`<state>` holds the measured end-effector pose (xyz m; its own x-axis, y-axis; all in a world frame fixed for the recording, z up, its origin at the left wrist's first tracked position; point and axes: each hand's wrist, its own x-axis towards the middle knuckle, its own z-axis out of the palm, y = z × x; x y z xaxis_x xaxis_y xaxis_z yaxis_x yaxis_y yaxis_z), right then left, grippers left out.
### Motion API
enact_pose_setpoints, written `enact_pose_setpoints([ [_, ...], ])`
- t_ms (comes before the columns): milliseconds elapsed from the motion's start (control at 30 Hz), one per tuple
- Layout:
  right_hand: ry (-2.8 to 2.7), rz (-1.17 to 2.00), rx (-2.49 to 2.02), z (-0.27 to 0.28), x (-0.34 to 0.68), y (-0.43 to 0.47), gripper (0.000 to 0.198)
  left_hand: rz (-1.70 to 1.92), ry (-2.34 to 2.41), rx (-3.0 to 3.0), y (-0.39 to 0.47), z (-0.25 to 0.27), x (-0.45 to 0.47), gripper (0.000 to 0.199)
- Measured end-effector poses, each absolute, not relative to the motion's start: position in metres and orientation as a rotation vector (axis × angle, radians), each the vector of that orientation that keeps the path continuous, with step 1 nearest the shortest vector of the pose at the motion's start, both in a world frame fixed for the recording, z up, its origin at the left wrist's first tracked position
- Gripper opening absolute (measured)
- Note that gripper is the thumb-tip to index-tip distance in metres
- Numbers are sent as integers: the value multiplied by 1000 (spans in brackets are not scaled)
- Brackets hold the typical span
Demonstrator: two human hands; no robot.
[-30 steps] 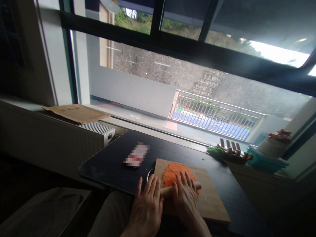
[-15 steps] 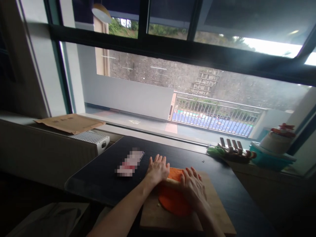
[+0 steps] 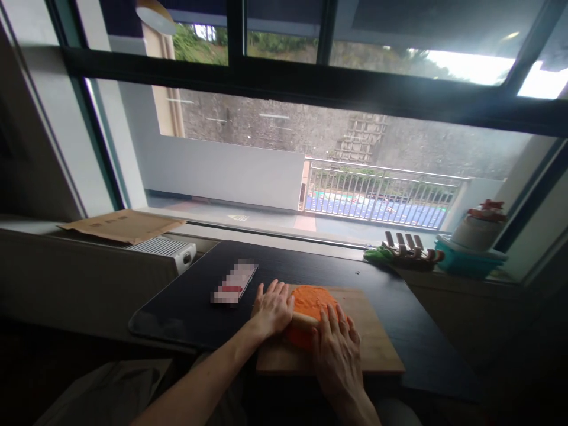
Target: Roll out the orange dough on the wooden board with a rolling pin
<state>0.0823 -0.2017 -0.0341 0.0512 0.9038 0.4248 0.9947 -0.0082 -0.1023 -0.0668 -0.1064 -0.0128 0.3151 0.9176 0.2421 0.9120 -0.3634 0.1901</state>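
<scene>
A pale wooden rolling pin (image 3: 305, 321) lies across a flat, rounded orange sheet (image 3: 313, 300) that looks like dough or clay. My left hand (image 3: 273, 309) rests palm-down on the pin's left end, fingers stretched forward. On its right end lies my right hand (image 3: 338, 346), also flat with its fingers extended. Both palms hide the pin's ends, so only its middle shows. Under the sheet is a light wooden board (image 3: 377, 343). The sheet's far part shows a rough, uneven surface; its near part is partly covered by the pin and right hand.
The board sits on a dark table (image 3: 186, 307). Left of my hands lies a blurred-out phone-like item (image 3: 235, 283). Along the windowsill are a green item (image 3: 378, 254), a dark holder with upright handles (image 3: 408, 251) and a teal container (image 3: 473, 260). A brown paper envelope (image 3: 126, 225) rests at left.
My hands and the rolling pin have come back toward me over the orange sheet, uncovering more of its far part. The camera view has shifted slightly.
</scene>
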Motion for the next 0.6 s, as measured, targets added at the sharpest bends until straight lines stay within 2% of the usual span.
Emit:
enact_pose_setpoints([
  [133, -1889, -377, -1888, -44, 80, -219, 47, 546, 1757, 2613, -132, -12, -76, 48],
  [433, -1998, -466, -1625, -77, 105, -234, 41, 424, 1672, 2691, -150, -10, -88, 50],
  [600, -1830, -512, -1546, -71, 94, -242, 37, 301, 1642, 2689, -145, -4, -85, 51],
])
